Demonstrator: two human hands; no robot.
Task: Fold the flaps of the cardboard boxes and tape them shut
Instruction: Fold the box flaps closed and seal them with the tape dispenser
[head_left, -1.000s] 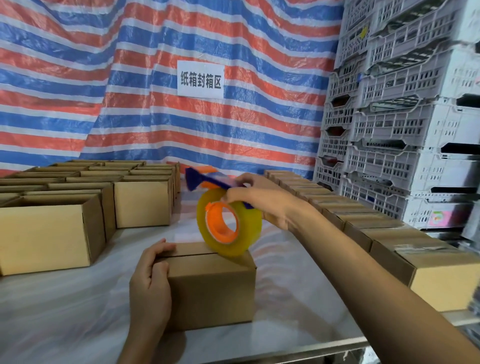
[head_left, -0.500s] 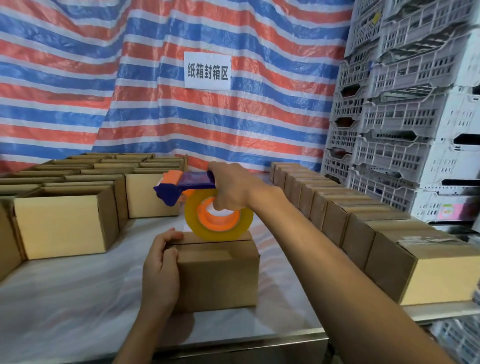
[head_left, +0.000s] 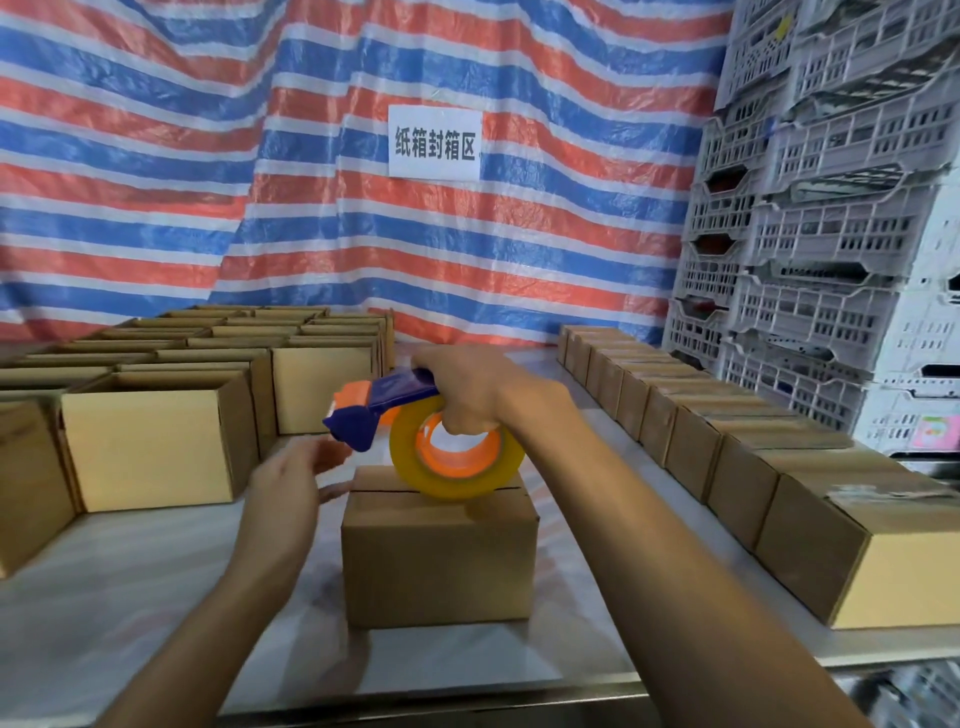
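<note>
Cardboard is filling most of my view. A small brown cardboard box (head_left: 439, 561) is standing on the pale glossy surface (head_left: 130, 597), its top flaps folded flat with a seam showing between them. My right grip (head_left: 467, 387) is clutching a blue-and-orange plastic tape dispenser (head_left: 382, 402) that is carrying a yellowish roll of clear tape (head_left: 457, 480) on an orange core. My fingers are curling through that core, and the roll's lower rim is lying over the box's top seam. My left grip (head_left: 283, 488) is hovering just left of the box's upper edge, slack-fingered and holding nothing. It is blurred, so I cannot tell whether it is touching the box. Left of the box, open-topped brown cardboard boxes (head_left: 150, 447) are standing in rows. Right of it, a row of taped brown boxes (head_left: 810, 525) is running back. Behind the box, a red, white and blue striped tarp (head_left: 208, 156) is hanging with a white paper sign (head_left: 435, 143) on it.
</note>
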